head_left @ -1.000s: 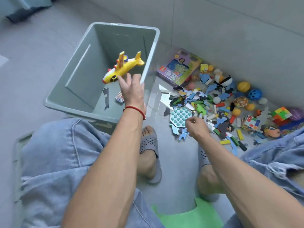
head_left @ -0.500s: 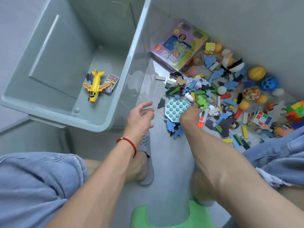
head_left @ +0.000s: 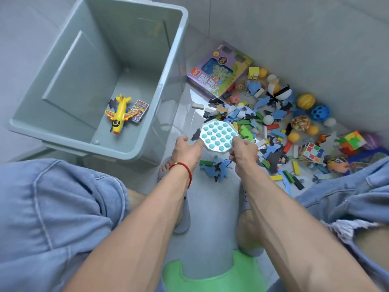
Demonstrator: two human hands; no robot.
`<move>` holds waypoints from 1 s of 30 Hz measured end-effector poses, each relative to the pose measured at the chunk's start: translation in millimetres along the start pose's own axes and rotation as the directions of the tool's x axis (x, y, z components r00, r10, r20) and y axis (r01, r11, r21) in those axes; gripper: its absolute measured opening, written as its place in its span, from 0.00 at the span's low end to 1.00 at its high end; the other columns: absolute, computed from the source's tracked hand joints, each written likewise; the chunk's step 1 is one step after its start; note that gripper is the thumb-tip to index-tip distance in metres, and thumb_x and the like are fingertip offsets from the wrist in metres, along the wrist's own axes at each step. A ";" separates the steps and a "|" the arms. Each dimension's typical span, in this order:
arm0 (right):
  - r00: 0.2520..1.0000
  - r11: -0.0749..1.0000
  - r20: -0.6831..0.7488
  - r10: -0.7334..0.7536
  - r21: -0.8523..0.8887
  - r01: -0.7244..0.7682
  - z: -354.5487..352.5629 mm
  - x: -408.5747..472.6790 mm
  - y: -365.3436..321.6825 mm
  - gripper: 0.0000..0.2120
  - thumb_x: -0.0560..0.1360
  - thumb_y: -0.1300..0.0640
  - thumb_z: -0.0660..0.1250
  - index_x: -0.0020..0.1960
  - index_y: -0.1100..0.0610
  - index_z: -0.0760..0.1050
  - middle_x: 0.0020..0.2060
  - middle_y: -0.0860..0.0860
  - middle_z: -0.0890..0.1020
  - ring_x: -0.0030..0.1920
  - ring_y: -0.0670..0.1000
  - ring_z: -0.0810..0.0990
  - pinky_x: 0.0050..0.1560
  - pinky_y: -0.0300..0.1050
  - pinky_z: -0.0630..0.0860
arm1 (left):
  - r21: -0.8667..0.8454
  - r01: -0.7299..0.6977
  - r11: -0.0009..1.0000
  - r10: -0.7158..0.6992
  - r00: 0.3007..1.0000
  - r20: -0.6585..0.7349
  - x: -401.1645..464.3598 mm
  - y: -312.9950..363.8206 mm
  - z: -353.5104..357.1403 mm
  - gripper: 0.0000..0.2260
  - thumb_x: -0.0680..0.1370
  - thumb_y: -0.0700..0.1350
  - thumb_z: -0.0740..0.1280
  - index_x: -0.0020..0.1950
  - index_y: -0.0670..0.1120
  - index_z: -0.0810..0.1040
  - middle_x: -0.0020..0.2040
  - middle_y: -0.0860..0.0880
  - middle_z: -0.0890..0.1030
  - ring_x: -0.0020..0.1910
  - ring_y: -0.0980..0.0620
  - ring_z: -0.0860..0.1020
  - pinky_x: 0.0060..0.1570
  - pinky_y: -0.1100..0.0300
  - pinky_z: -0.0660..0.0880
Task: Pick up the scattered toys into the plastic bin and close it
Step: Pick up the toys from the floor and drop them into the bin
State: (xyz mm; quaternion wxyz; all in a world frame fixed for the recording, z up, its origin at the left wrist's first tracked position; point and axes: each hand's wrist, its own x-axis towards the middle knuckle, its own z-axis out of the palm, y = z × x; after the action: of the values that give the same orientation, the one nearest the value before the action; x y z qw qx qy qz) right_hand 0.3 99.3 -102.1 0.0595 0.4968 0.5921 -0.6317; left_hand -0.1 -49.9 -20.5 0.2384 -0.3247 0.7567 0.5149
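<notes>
A grey plastic bin (head_left: 134, 153) stands open on the floor at the left. Inside lie a yellow toy plane (head_left: 119, 113) and a small card pack (head_left: 140, 110). Between my hands is a teal pop-bubble toy (head_left: 217, 134), raised a little off the floor. My right hand (head_left: 244, 151) pinches its right edge. My left hand (head_left: 187, 151) touches or holds its left edge; the fingers are curled, the grip itself is hidden. Scattered toys (head_left: 273, 127) cover the floor to the right.
A purple toy box (head_left: 219, 70) lies beside the bin by the wall. Balls, a cube puzzle (head_left: 311, 152) and blue puzzle pieces (head_left: 219, 168) lie around. My knees in jeans frame both sides; my feet in slippers and a green stool (head_left: 208, 277) are below.
The yellow plane left my left hand and now lies in the bin. My left hand came back to the pile, and my right hand lifted the pop-bubble toy toward it.
</notes>
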 end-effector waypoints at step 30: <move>0.967 0.599 0.028 -0.255 -0.780 0.181 -29.6 81.2 14.1 0.31 0.74 0.54 0.69 0.73 0.52 0.61 0.65 0.60 0.72 0.63 0.63 0.74 0.57 0.57 0.76 | -0.194 0.025 0.981 0.019 0.975 0.223 23.6 1.0 22.4 0.15 0.77 0.41 0.64 0.63 0.49 0.79 0.57 0.44 0.81 0.51 0.46 0.84 0.49 0.51 0.84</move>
State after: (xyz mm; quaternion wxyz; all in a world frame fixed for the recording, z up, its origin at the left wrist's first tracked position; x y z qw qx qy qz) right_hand -14.4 160.8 -162.7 0.1647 0.3731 0.8642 -0.2948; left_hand -16.2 -34.6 -44.2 0.2897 -0.2879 0.6703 0.6196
